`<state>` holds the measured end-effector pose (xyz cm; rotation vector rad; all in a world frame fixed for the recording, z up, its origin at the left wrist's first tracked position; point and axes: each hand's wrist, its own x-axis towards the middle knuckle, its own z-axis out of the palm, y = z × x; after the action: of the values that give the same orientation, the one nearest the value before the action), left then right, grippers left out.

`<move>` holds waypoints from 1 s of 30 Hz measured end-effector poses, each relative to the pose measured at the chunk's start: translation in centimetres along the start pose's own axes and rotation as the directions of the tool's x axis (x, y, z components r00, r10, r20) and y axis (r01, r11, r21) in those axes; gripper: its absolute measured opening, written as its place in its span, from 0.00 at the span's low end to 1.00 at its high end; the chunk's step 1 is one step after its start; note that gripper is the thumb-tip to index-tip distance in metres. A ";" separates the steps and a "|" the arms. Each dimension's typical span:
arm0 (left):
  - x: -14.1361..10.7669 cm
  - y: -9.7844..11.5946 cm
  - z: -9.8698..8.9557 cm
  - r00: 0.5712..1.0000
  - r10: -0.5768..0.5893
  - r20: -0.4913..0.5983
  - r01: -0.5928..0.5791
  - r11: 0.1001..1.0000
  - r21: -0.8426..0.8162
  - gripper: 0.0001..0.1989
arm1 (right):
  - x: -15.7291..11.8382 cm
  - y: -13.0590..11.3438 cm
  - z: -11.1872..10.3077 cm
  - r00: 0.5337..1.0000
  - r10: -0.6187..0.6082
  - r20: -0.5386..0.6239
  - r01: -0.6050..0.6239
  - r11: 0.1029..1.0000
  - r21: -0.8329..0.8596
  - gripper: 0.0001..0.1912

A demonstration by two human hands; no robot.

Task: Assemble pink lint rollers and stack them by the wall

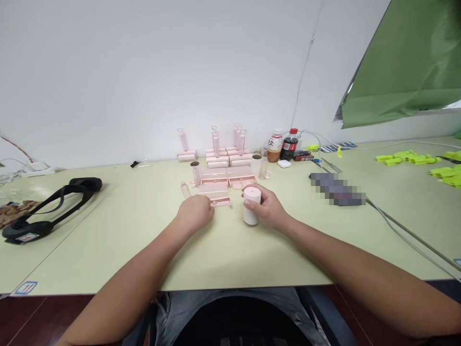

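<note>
My right hand [268, 207] is wrapped round a white cylinder with a pink top [251, 211], which stands upright at the table's middle. The fingers of my left hand [196, 212] are curled downward at the left end of an open pink case [221, 202]; its grip is hidden from view. Just behind that hand leans a small clear pinkish tube [185, 190]. Farther back lie more open pink cases [241, 181]. A white cylinder [256, 166] and a clear tube with a ring [264, 169] stand behind my right hand.
Pink cases with upright tubes [216, 144] line the wall. Two drink bottles [289, 144] stand right of them. A pixelated dark object [336, 189] and cables lie at right, yellow-green pieces [406, 157] beyond. A black headset [50, 211] rests at far left.
</note>
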<state>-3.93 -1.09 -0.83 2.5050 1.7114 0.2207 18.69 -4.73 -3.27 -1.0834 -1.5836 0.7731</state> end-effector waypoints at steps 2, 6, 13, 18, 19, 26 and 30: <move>0.0 0.3 1.1 1.000 -0.023 0.011 0.023 0.999 0.043 0.07 | 0.0 0.0 0.0 1.000 -0.018 -0.024 0.018 1.000 -0.006 0.22; -0.1 0.9 1.8 0.999 0.023 0.029 -0.024 0.999 0.023 0.07 | 0.1 0.1 0.0 0.998 -0.024 -0.052 0.024 1.000 -0.008 0.22; -0.5 2.3 -0.1 0.964 0.224 -0.140 -0.258 0.683 -0.684 0.12 | 0.2 -0.1 -0.1 0.995 -0.006 -0.103 0.005 1.000 -0.007 0.21; 0.0 2.8 0.0 0.991 0.114 0.067 0.051 0.138 -0.989 0.11 | 0.2 -0.2 -0.1 0.993 0.031 -0.114 -0.033 0.999 -0.023 0.21; 0.1 2.8 0.1 0.989 0.090 0.118 0.114 0.046 -0.992 0.10 | 0.3 -0.2 -0.1 0.992 0.037 -0.119 -0.041 0.999 -0.031 0.20; 0.9 2.2 0.3 0.985 0.010 0.174 0.174 -0.171 -0.970 0.24 | 0.6 0.3 -0.2 0.981 0.089 -0.173 -0.094 0.995 -0.019 0.21; 1.0 2.0 0.1 0.992 0.017 0.121 0.122 -0.191 -0.974 0.12 | 0.6 0.5 -0.2 0.985 0.104 -0.141 -0.104 0.995 0.004 0.21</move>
<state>-1.71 -0.90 -0.50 1.0346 0.7421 0.9818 18.94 -4.03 -3.42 -1.2042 -1.4184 0.7462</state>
